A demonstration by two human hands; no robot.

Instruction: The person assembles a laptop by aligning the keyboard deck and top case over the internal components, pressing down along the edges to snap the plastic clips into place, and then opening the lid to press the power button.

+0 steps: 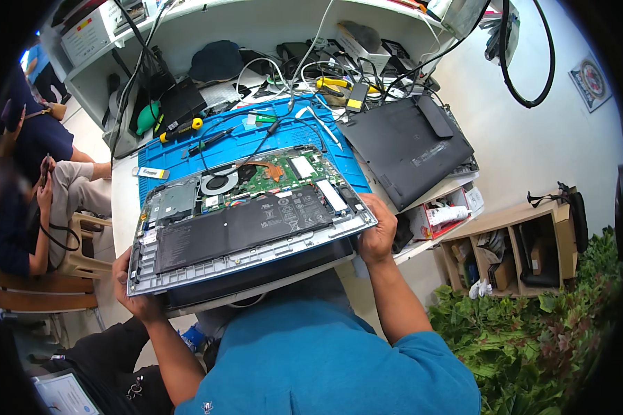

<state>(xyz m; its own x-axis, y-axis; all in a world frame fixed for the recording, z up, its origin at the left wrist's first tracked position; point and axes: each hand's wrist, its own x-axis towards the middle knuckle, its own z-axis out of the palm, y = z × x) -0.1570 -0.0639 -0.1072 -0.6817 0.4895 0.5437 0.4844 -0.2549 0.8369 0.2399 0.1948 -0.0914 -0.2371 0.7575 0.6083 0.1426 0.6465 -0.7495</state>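
Note:
An opened laptop (187,278) lies in front of me with its insides facing up. Its long black battery (246,232) is at the near side, with the fan (219,182) and green circuit board (294,178) farther back. My left hand (137,294) grips the laptop's near left corner, its fingers partly hidden under the edge. At the right corner, my right hand (378,229) is closed round the edge. The near side looks tilted up, and a dark panel (256,275), probably the screen, shows underneath.
The laptop's far part is over a blue work mat (339,158). Screwdrivers (180,130), a white pen-like tool (325,130) and cables lie behind it. To the right rests another dark laptop (408,155). People sit at the left; a wooden shelf (512,242) and leafy plants (533,339) are at the right.

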